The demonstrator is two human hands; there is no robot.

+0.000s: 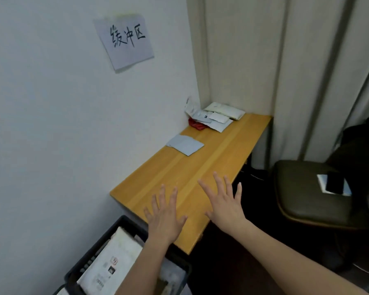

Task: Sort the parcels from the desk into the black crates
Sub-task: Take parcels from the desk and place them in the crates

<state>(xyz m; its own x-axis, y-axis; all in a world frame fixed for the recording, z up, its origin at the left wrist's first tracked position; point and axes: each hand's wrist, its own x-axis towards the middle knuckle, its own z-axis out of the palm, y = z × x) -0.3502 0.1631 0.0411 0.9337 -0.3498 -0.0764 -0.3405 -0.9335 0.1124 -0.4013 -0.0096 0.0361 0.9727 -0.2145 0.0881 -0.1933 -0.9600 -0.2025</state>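
Both my left hand (165,218) and right hand (224,202) hover flat with fingers spread wide, holding nothing, over the smooth wooden desk (179,177). Below its near end I see a black crate (124,222) holding white padded parcels (115,252); a flat grey mailer (185,144) lies mid-desk, with soft white parcels piled (219,116) at its far corner.

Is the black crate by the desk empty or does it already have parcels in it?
Not empty. The black crate holds at least one large white parcel with printed labels, lying inside it below the desk edge.

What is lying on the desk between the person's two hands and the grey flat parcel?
Only bare wooden desk shows there in the head view. Left hand and right hand are open; grey parcel lies farther back.
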